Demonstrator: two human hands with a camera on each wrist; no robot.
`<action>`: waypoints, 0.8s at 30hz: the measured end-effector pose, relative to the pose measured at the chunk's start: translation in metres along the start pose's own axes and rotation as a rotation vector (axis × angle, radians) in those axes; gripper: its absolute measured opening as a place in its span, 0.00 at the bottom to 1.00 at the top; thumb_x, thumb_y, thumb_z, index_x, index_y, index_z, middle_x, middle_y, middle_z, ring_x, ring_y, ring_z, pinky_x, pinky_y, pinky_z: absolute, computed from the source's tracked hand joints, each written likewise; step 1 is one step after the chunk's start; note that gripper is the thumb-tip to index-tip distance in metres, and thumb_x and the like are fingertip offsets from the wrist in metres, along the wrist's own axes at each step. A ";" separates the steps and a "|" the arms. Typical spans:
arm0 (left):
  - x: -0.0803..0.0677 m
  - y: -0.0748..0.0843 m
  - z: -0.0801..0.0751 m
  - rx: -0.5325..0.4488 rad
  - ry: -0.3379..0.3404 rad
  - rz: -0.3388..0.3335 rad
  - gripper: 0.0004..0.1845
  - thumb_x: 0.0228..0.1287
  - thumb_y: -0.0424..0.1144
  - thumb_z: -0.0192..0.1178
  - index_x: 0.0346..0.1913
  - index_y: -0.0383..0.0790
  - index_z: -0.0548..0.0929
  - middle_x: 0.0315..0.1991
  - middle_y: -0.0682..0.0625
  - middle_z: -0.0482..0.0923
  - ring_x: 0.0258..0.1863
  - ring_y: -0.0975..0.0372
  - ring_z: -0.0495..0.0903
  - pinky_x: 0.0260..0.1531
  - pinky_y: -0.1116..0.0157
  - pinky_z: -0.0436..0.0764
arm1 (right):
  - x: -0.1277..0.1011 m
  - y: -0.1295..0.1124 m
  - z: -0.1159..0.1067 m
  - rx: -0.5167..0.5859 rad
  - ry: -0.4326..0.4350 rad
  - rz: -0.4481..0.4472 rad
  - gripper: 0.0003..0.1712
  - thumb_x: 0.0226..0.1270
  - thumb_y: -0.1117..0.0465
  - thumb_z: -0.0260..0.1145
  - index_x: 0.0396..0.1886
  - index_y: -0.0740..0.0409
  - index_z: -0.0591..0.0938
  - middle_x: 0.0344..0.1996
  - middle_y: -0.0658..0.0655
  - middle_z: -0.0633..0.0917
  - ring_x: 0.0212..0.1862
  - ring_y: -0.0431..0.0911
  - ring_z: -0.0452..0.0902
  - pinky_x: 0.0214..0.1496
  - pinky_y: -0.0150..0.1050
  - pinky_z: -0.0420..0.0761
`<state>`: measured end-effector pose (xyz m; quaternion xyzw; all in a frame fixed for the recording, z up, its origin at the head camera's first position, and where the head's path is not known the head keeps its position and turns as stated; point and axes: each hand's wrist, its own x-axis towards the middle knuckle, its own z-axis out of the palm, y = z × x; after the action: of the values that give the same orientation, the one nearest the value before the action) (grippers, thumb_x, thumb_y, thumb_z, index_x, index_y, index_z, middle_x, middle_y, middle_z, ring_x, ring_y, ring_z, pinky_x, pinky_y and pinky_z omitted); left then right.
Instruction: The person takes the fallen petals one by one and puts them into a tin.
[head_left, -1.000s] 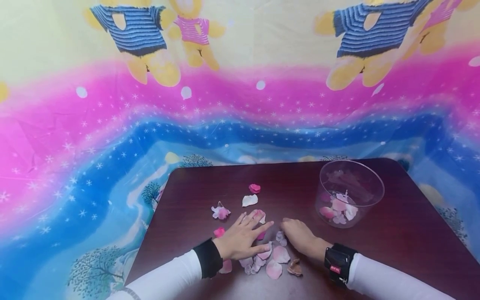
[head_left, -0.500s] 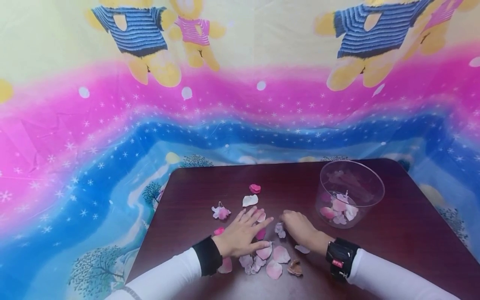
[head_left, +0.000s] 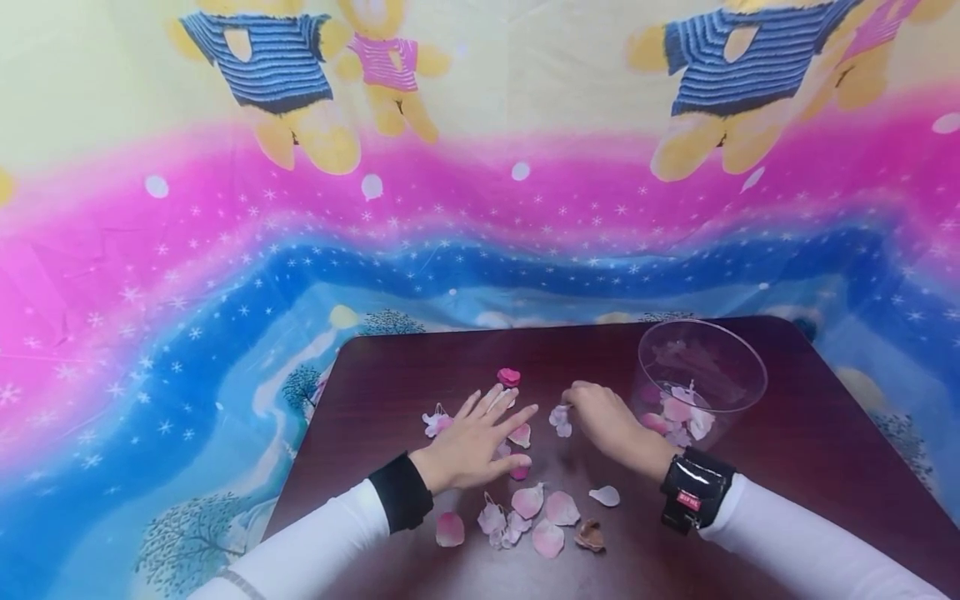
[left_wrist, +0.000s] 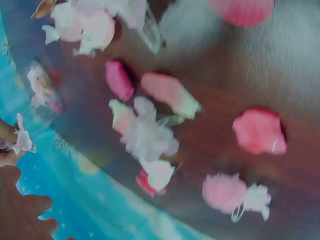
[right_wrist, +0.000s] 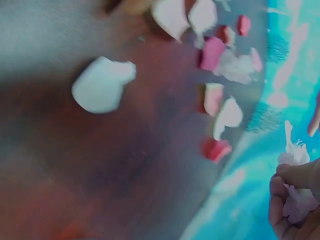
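Observation:
My right hand [head_left: 607, 421] pinches a pale lilac flower [head_left: 560, 422] between thumb and fingers, left of the clear tub. In the right wrist view white bits of that flower [right_wrist: 295, 154] stick out past the thumb. My left hand [head_left: 468, 442] is spread with straight fingers above the table, covering some petals in the head view. Around it lie a white and pink petal [head_left: 521, 435], a deep pink petal [head_left: 508, 377] and a lilac flower [head_left: 435, 422]. The left wrist view shows more petals, among them a coral pink petal [left_wrist: 259, 131].
A clear round tub [head_left: 703, 367] with several petals in it stands at the right of the dark red table [head_left: 810, 467]. Nearer me lie pale pink petals [head_left: 548, 539], a white petal [head_left: 604, 497] and a brown curled petal [head_left: 590, 536]. A printed cloth [head_left: 480, 200] hangs behind.
My right hand has moved away from me, carrying the lilac flower, and the white petal has come into view behind it. My left hand has shifted forward and slightly left, fingers still spread.

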<state>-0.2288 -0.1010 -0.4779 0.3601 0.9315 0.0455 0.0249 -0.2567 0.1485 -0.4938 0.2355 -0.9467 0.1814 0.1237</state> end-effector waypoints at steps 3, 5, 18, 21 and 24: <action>0.000 -0.003 -0.012 0.017 0.026 0.003 0.40 0.72 0.69 0.43 0.82 0.62 0.49 0.84 0.50 0.45 0.84 0.52 0.41 0.80 0.43 0.49 | 0.004 -0.002 -0.013 -0.007 0.028 -0.020 0.10 0.54 0.74 0.72 0.26 0.54 0.87 0.24 0.50 0.81 0.30 0.47 0.83 0.31 0.43 0.82; -0.001 -0.004 -0.018 0.015 0.042 0.004 0.40 0.72 0.68 0.45 0.82 0.61 0.50 0.84 0.50 0.45 0.84 0.51 0.42 0.79 0.43 0.50 | 0.006 -0.003 -0.021 -0.007 0.043 -0.030 0.10 0.54 0.74 0.73 0.26 0.54 0.86 0.24 0.50 0.81 0.30 0.46 0.82 0.32 0.43 0.82; 0.004 -0.003 -0.028 0.012 0.020 0.009 0.40 0.72 0.69 0.43 0.82 0.63 0.48 0.84 0.51 0.44 0.84 0.53 0.38 0.81 0.45 0.46 | 0.008 0.005 -0.045 -0.022 0.070 -0.032 0.10 0.57 0.75 0.70 0.28 0.55 0.88 0.25 0.50 0.82 0.32 0.48 0.84 0.33 0.45 0.83; 0.006 0.000 -0.028 0.024 0.006 0.012 0.40 0.72 0.71 0.41 0.82 0.64 0.47 0.84 0.51 0.45 0.84 0.53 0.39 0.81 0.45 0.46 | 0.008 0.011 -0.050 -0.023 0.091 -0.024 0.09 0.57 0.75 0.70 0.29 0.56 0.88 0.25 0.51 0.82 0.31 0.49 0.84 0.34 0.46 0.83; 0.010 0.005 -0.029 0.022 -0.007 0.019 0.40 0.72 0.71 0.41 0.82 0.64 0.47 0.84 0.50 0.45 0.84 0.53 0.40 0.81 0.46 0.45 | 0.006 0.018 -0.056 -0.015 0.111 -0.014 0.09 0.58 0.75 0.70 0.29 0.58 0.88 0.24 0.52 0.82 0.32 0.50 0.84 0.35 0.47 0.83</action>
<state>-0.2354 -0.0928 -0.4484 0.3691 0.9284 0.0341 0.0239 -0.2622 0.1831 -0.4465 0.2308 -0.9381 0.1860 0.1790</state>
